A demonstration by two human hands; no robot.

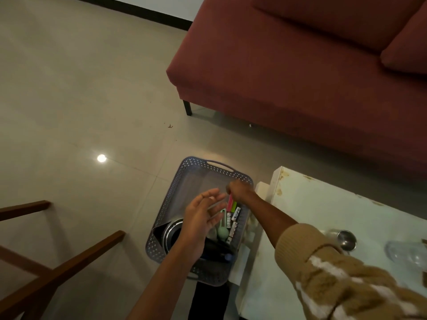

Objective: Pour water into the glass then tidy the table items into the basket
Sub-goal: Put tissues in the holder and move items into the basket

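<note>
A grey perforated basket (180, 181) stands on the floor beside the white table (323, 204). Inside it lie several markers (234, 218), a pale green item (221, 232), a dark round container (171, 234) and a black object (212, 249). My right hand (240, 189) hovers over the basket and pinches a pink marker (230, 202) by its top end, the marker hanging down. My left hand (203, 213) is over the basket's middle, fingers spread and holding nothing. On the table stand a metal cup (346, 239) and a clear glass (406, 252).
A dark red sofa (300, 65) fills the upper right, behind the table. Wooden chair rails (57, 269) cross the lower left. Grey tiled floor (80, 88) stretches left of the basket. A brown item (424, 277) sits at the table's right edge.
</note>
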